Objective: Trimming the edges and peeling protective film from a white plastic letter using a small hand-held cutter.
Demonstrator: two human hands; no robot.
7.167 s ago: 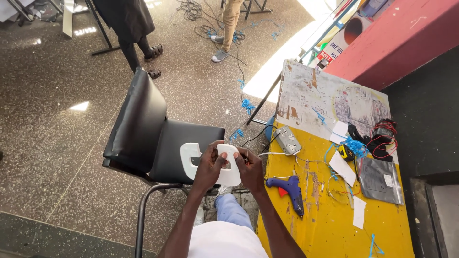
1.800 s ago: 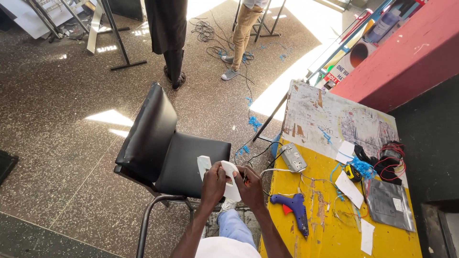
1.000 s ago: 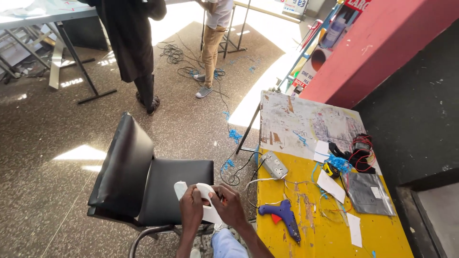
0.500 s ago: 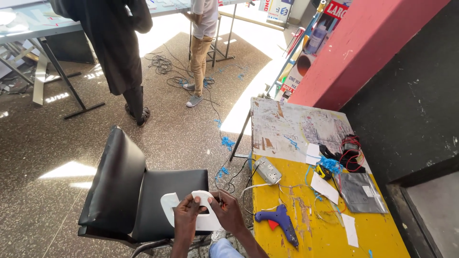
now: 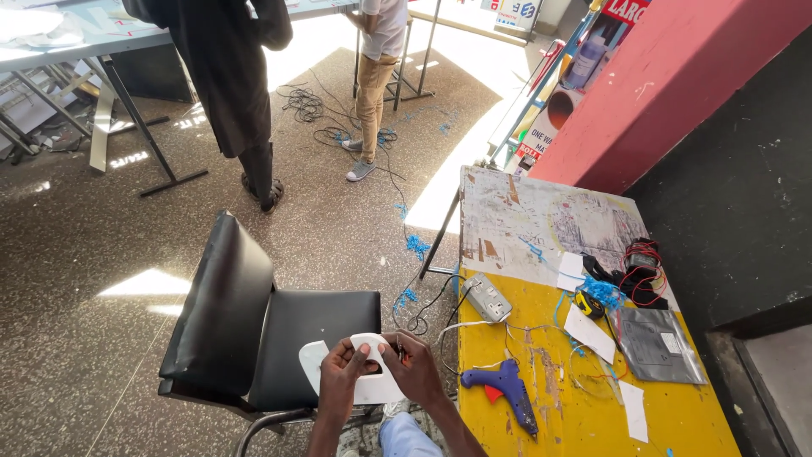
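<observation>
Both of my hands hold a flat white cut-out piece with a curved top, low in the view over the seat of a black chair. My left hand grips its left side with the thumb on top. My right hand grips the right side, fingers curled over the upper edge. A second white piece shows just behind and left of my left hand.
A yellow worktable stands to my right with a blue glue gun, a grey power strip, paper slips, red and black wires and a grey pouch. Two people stand far off beside tables; cables lie on the floor.
The view has tilted up, showing more of the room and the standing people. My hands have stayed on the white piece over the chair seat, turning it slightly.
</observation>
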